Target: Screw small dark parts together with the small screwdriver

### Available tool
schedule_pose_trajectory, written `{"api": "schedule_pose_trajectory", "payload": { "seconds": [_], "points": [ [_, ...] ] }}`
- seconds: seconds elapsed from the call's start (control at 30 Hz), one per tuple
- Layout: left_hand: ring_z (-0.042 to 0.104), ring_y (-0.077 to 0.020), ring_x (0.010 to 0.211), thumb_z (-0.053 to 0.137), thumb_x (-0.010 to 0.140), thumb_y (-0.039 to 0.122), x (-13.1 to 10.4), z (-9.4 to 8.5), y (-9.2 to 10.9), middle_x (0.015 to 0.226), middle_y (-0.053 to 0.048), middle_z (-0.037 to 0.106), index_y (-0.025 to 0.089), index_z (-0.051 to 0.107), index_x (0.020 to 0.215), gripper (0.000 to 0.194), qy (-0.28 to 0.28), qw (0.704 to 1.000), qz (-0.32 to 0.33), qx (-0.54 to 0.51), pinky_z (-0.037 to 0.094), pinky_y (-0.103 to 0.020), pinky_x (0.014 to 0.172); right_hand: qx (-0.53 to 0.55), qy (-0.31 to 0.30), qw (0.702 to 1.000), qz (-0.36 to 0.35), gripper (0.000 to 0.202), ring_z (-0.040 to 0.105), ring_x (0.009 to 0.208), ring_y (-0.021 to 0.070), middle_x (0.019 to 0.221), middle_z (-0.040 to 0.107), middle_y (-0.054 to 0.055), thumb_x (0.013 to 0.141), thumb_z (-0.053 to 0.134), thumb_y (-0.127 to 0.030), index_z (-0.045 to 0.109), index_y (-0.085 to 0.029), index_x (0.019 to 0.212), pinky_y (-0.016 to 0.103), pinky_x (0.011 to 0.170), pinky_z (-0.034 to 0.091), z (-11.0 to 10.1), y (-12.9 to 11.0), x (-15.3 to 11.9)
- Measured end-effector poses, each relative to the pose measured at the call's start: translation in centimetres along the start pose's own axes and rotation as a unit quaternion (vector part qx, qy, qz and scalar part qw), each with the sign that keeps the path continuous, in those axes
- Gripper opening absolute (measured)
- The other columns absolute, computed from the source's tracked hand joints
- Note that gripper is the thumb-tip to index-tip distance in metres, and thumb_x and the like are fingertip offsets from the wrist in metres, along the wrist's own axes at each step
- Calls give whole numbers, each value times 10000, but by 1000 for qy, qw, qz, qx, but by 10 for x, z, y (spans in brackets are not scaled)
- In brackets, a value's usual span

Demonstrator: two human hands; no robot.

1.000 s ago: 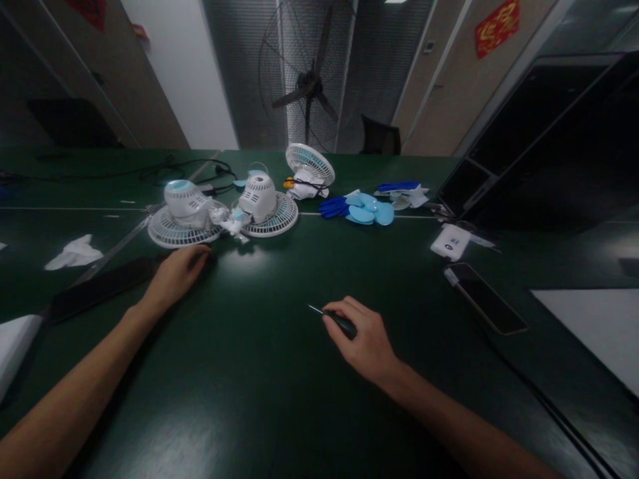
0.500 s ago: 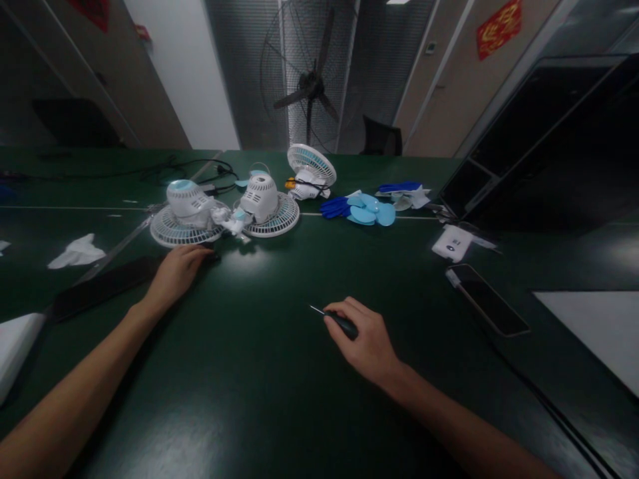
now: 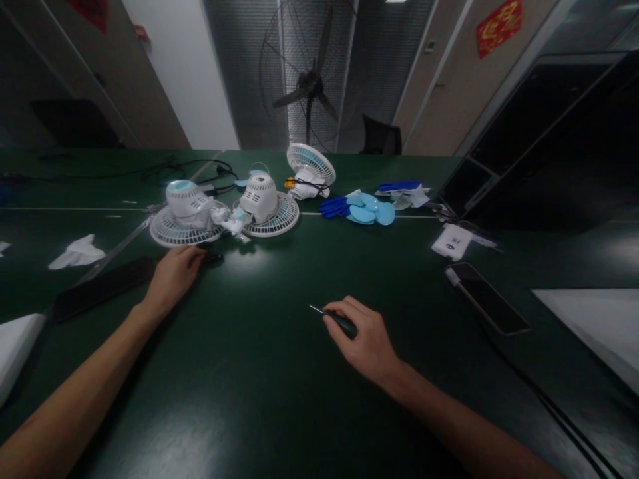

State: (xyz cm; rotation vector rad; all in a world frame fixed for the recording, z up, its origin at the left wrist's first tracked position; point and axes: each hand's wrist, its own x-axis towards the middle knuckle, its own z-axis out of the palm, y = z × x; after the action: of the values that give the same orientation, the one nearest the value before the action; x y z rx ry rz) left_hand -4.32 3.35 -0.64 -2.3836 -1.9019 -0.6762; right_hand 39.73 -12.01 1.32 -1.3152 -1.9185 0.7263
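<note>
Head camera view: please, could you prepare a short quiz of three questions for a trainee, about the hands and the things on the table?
1. Choose one. What does the right hand hold?
a) a crumpled tissue
b) a screwdriver
c) a power plug

2. True or false? The phone lies to the right of the right hand.

3. Fill in the missing colour. The light-blue fan blade lies directly beside a ____ glove.

Key: 1. b; 2. true; 3. blue
</note>
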Motion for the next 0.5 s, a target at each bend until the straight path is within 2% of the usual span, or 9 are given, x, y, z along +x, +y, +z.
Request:
{"api": "schedule_pose_trajectory", "payload": {
  "seconds": [0.1,0.27,0.37,0.5],
  "points": [
    [677,-282,1049,508,1005,463,-1,-2,-1,1197,-94,737,163,707,1189,404,2,999,-30,-32,539,-388,944,-3,0,1000,1,166,668,809,178,1003,696,48,1058,587,-303,725,-225,1110,298,689,558,-1,-1,0],
    [700,-237,946,617,975,546,-4,-3,10,1181,-37,763,186,721,1219,447,55,985,-99,-133,545,-335,867,-17,8,1000,-5,166,672,804,177,976,697,42,1053,596,-304,731,-226,1108,294,684,550,0,-3,1],
    [711,-244,958,643,943,582,-4,1,18,1210,-58,766,202,725,1204,468,43,982,-81,-164,551,-347,872,-18,10,1000,-7,169,670,792,176,963,696,43,1055,591,-306,731,-223,1102,294,685,552,0,-3,2],
    [716,-272,1018,641,925,597,-2,6,19,1217,-84,766,218,719,1211,481,20,985,-63,-158,556,-379,907,-12,3,1000,-6,173,668,804,179,986,697,50,1061,585,-309,725,-226,1117,296,686,556,1,-1,2]
  ]
}}
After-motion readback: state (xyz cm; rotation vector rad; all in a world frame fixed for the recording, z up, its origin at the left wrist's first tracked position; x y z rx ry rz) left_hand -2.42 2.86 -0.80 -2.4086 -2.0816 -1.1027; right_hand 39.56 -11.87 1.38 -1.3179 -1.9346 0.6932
